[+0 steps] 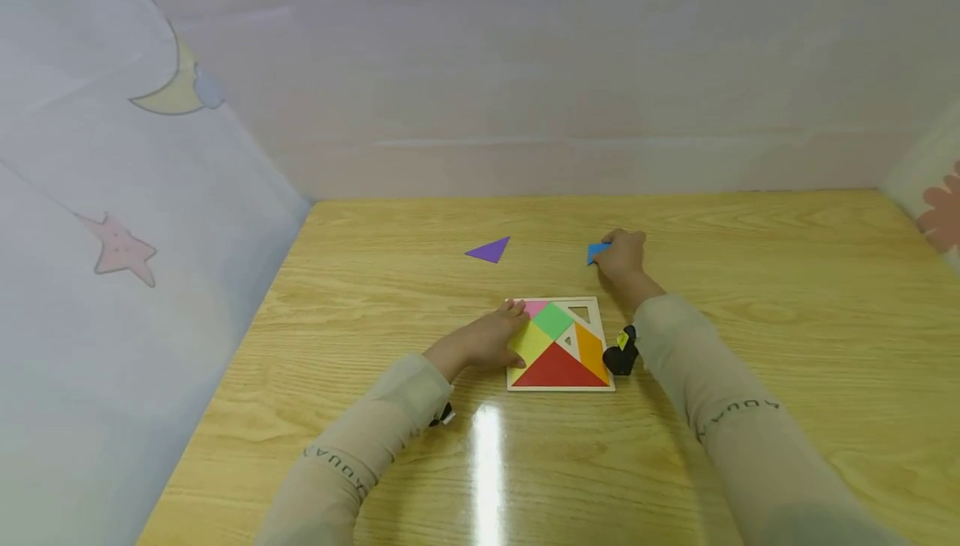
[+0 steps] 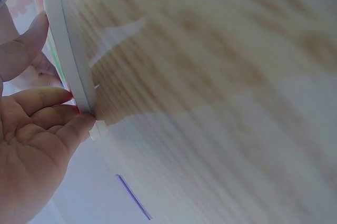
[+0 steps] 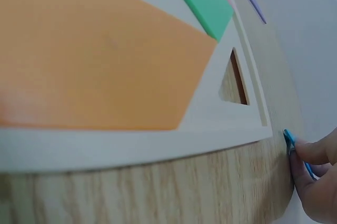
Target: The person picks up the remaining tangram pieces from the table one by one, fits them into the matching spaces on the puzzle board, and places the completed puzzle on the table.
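Note:
A shallow white tangram tray (image 1: pixel 561 388) lies on the table. Set in it are a red triangle (image 1: pixel 561 368), a yellow piece (image 1: pixel 531 343), a green square (image 1: pixel 553 321), an orange parallelogram (image 1: pixel 591 352) and a pink piece (image 1: pixel 535 307). Two bare spots in the tray show triangular holes. My left hand (image 1: pixel 487 339) rests at the tray's left edge, its fingers and thumb touching the rim and partly covering the yellow piece. Beyond the tray's far right corner, my right hand (image 1: pixel 622 254) pinches a blue tangram piece (image 1: pixel 597 251) between thumb and finger; its full outline is hidden.
A purple triangle (image 1: pixel 490 250) lies on the wooden table (image 1: pixel 360 279) behind the tray, left of the blue piece. Pale cloth walls (image 1: pixel 525 112) stand along the table's back and sides. Black wrist gear (image 1: pixel 621 354) sits by the tray's right edge.

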A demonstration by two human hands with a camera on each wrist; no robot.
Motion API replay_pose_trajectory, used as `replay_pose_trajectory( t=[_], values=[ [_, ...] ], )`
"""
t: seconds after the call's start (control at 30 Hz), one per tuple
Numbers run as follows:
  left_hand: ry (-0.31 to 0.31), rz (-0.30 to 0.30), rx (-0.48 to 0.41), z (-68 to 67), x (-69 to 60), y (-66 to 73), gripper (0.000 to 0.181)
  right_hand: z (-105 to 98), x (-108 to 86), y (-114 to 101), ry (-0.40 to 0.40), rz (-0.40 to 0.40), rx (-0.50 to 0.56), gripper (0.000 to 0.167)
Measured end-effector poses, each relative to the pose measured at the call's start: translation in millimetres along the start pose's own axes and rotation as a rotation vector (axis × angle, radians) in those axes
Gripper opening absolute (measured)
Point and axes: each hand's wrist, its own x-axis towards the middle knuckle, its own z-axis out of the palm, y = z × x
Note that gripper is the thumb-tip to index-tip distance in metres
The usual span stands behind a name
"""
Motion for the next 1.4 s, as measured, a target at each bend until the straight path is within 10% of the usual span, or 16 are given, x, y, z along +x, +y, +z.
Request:
replay_pose_trajectory(
  t=[0.4, 1.4],
  values=[
    [-0.004, 0.000, 0.006, -2.4, 1.5, -0.9, 0.072, -5, 1.4, 5, 0.029, 0.151, 0.298, 0.032],
    [-0.014, -0.021, -0.017, -2.5, 6.2, 0.1, 0.071, -23, -25.5, 3, -0.168, 0.059, 0.466, 0.031]
  ],
)
